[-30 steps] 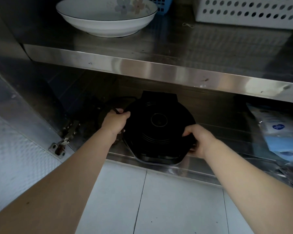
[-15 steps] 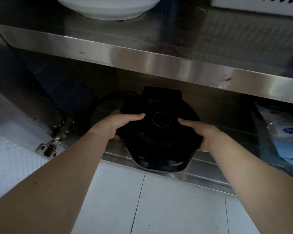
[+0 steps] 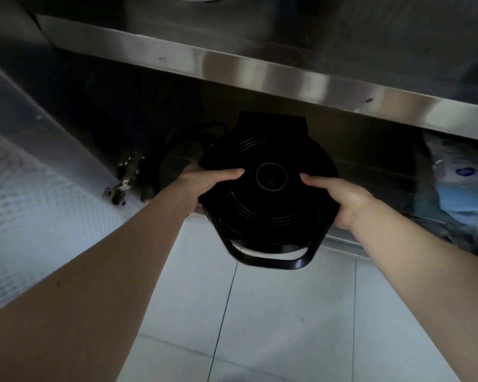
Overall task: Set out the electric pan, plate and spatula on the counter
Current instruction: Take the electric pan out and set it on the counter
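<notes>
A round black electric pan (image 3: pixel 271 210) with a ribbed lid and a front handle juts out of the lower shelf of a steel cabinet, its handle over the floor tiles. My left hand (image 3: pixel 202 180) grips its left side, thumb laid on the lid. My right hand (image 3: pixel 340 199) grips its right side, thumb on the lid as well. The fingers of both hands are hidden under the pan's sides. A black cord (image 3: pixel 213 128) trails behind the pan at the left. No plate or spatula is plainly in view.
The steel edge of the upper shelf (image 3: pixel 260 75) runs just above the pan. An open cabinet door with a hinge (image 3: pixel 124 175) stands at the left. Plastic bags (image 3: pixel 464 194) lie on the lower shelf at the right. White floor tiles (image 3: pixel 273 326) lie below.
Both hands have shifted from the pan's edges to a grip with thumbs on the lid. The pan has slid forward out over the shelf edge. The view has dropped, hiding the bowl above.
</notes>
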A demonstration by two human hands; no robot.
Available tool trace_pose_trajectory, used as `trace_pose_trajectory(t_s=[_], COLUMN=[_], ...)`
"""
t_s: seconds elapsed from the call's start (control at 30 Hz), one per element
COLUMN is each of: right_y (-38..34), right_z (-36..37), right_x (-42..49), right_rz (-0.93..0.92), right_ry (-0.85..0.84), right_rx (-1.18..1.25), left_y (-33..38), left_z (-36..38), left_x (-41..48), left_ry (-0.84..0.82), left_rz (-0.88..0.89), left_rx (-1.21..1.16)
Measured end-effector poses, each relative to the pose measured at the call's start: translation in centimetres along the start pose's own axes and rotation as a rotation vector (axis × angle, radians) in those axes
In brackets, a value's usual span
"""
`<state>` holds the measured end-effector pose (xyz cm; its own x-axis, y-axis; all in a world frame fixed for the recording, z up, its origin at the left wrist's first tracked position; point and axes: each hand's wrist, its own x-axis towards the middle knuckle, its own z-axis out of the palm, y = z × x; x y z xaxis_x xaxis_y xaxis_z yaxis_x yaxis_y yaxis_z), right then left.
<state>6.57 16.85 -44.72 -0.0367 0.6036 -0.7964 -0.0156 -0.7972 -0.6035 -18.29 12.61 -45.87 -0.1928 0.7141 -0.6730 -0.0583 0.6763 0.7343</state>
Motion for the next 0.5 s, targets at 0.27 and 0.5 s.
trace_pose_trajectory(t_s=[0.27, 0.5], right_y=[0.8, 0.4], right_z=[0.0, 0.8], right_x=[-8.8, -18.8], right_rz=[0.054, 0.128], right_ry=[0.055, 0.071], right_rx=[0.002, -0.032], left_y=[0.3, 1.5], left_z=[-1.7, -3.7], left_x=[-9.2, -18.8], left_ry=[0.006, 0.015], left_rz=[-0.037, -0.055], left_rx=[-0.066, -0.126])
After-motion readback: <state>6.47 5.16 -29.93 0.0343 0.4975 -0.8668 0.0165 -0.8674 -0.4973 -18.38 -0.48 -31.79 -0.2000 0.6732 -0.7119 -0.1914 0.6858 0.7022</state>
